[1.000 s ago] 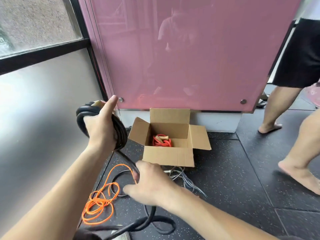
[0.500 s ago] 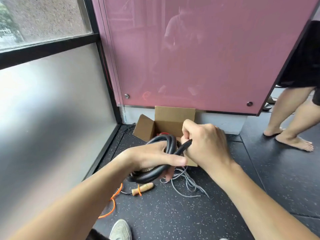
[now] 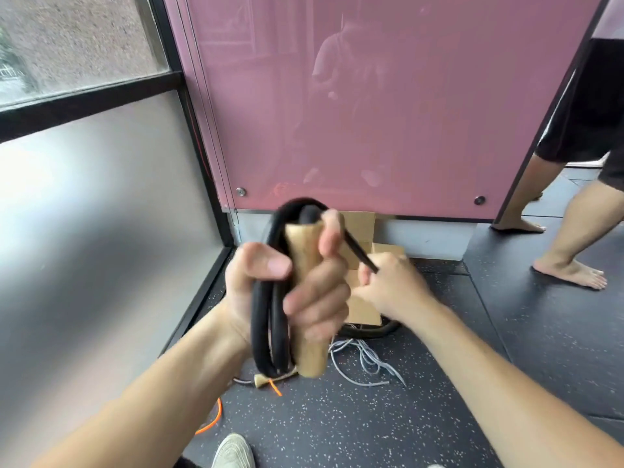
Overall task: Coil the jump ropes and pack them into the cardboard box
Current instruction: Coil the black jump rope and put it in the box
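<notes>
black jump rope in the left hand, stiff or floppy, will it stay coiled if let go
Probably thick and springy: the black jump rope forms smooth rounded loops in the left hand. Likely to uncoil if released; the right hand pinches its free end, stretched straight. The wooden handle looks rigid.

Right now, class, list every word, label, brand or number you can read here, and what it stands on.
None can be read. The brown cardboard box, the pale wooden handle of the black jump rope and the glossy pink panel show no print; a faint reddish smudge low on the panel is too blurred to read.
</notes>
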### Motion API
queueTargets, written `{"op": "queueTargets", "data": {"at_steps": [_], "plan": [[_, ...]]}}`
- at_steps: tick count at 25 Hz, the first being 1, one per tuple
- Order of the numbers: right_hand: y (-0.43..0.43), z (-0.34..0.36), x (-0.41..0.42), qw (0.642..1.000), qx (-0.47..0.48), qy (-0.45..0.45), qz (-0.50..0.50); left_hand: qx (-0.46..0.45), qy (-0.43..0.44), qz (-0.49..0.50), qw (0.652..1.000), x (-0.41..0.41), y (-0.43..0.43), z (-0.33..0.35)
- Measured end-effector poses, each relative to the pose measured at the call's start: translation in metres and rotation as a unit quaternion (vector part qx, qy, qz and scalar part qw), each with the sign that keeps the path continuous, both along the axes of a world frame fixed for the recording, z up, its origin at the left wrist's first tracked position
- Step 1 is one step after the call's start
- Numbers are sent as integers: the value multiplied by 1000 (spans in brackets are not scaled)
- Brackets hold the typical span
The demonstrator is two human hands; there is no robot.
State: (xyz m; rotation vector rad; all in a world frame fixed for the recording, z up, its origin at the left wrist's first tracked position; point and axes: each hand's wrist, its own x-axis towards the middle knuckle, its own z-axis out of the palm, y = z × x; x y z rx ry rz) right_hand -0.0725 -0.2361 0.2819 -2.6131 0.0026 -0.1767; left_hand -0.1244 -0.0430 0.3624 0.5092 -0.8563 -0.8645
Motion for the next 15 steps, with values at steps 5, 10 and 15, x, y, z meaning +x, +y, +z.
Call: {"op": "queueTargets", "data": {"at_steps": [5,10,15], "plan": [[68,0,-43,975,-78,63,197,0,98,497,862,54,24,5],[76,16,-55,931,-179,-157,275,262,2,735,625,78,49,-29],[63,12,-48,876,-207,-316,300,384,-179,719,552,67,40,-27]]}}
